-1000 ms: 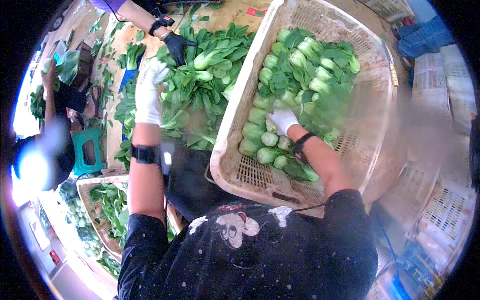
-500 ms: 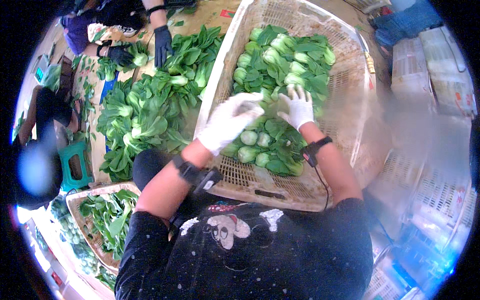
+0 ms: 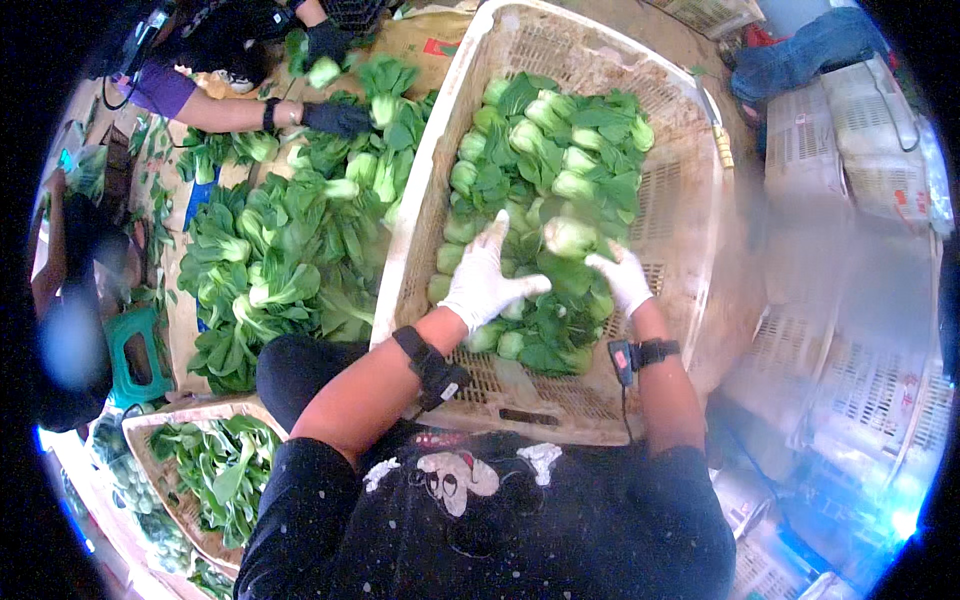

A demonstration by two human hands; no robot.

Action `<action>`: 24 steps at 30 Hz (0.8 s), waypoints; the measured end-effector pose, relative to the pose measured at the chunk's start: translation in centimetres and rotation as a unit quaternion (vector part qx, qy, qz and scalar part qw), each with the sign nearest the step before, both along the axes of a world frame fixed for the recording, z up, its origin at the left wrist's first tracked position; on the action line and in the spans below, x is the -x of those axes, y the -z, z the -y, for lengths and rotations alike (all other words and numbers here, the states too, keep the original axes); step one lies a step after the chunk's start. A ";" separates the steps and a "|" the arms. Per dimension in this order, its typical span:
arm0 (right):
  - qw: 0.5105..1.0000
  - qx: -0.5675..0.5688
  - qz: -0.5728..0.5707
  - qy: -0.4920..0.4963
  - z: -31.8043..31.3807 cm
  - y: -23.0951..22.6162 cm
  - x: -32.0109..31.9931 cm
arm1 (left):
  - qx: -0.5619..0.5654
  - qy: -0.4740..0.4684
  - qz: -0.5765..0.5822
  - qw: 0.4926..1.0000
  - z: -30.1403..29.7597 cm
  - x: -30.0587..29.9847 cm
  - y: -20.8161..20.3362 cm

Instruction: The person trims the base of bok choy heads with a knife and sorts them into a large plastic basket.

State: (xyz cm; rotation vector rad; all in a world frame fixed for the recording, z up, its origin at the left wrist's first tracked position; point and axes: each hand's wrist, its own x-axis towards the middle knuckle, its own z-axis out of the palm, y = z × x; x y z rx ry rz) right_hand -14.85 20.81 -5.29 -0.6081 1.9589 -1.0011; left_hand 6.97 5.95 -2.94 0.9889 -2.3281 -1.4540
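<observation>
My view looks down on a crate point(image 3: 690, 300) packed with bok choy, and one pale head point(image 3: 570, 238) lies on top of the rows, between my two gloved hands. My left hand point(image 3: 483, 288) is spread wide over the heads near the crate's left wall. My right hand point(image 3: 626, 280) is just beside the pale head, thumb and forefinger parted; I can't tell whether they touch it.

The left wall stands between me and a heap point(image 3: 265, 260) of bok choy on a brown sheet point(image 3: 180, 340). A co-worker's black glove point(image 3: 340, 118) reaches over the heap's far end. A knee point(image 3: 300, 375) crowds the near corner of the crate, below the heap. A knife point(image 3: 725, 148) with a yellow handle is at the right rim. A green stool point(image 3: 112, 345) and a second, leafy crate point(image 3: 140, 428) sit at left. At right, a blur veils part of the white crates point(image 3: 805, 140).
</observation>
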 end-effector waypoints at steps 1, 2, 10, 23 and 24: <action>0.998 -0.035 0.043 0.001 0.1 -0.2 -1.4 | 0.026 0.011 -0.073 0.997 -0.3 0.0 -0.3; 0.987 -0.067 0.033 -0.143 3.1 -4.4 -4.0 | -0.110 0.000 -0.141 0.984 -0.1 -0.4 0.0; 0.865 -0.193 -0.461 -0.054 11.5 4.9 5.7 | -0.104 -0.288 -0.347 0.887 13.4 -4.7 -8.9; 0.914 0.328 -0.239 -0.004 11.0 -2.3 1.4 | 0.077 -0.088 -0.259 0.959 8.1 2.0 -9.6; 0.899 0.326 -0.265 -0.122 11.4 -4.6 1.3 | 0.133 -0.031 -0.183 0.973 6.6 3.5 -9.5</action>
